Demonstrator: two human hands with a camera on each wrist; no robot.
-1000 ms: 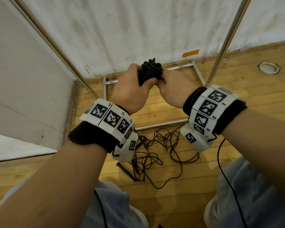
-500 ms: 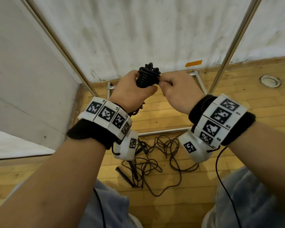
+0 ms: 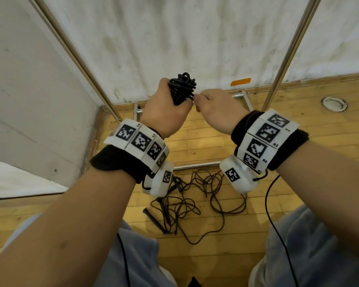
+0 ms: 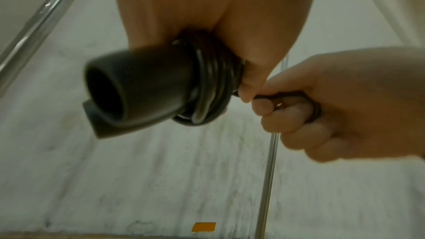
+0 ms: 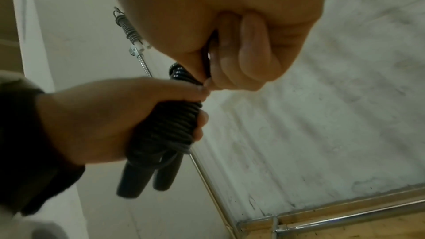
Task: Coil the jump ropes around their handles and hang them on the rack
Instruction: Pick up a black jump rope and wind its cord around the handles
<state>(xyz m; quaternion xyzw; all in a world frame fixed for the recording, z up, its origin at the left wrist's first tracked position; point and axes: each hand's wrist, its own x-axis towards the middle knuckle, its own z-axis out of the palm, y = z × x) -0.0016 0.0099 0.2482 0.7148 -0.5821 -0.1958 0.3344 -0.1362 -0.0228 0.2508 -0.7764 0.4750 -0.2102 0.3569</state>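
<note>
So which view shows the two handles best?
The right wrist view: both handles stick out side by side below the left hand, under the coil. The left wrist view shows only blurred open ends. In the head view the left hand hides them.

coiled jump rope (image 3: 182, 89): black, wound tight round both handles, upright, above rack base | loose jump ropes (image 3: 197, 200): black, tangled on floor before rack (image 3: 286, 54)

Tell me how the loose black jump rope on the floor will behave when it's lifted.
The loose jump rope will likely be floppy: its thin cord lies in slack, overlapping loops on the wooden floor. It may snag or drag as a tangle, since the loops cross. Its handles look rigid and should hang as end weights.
</note>
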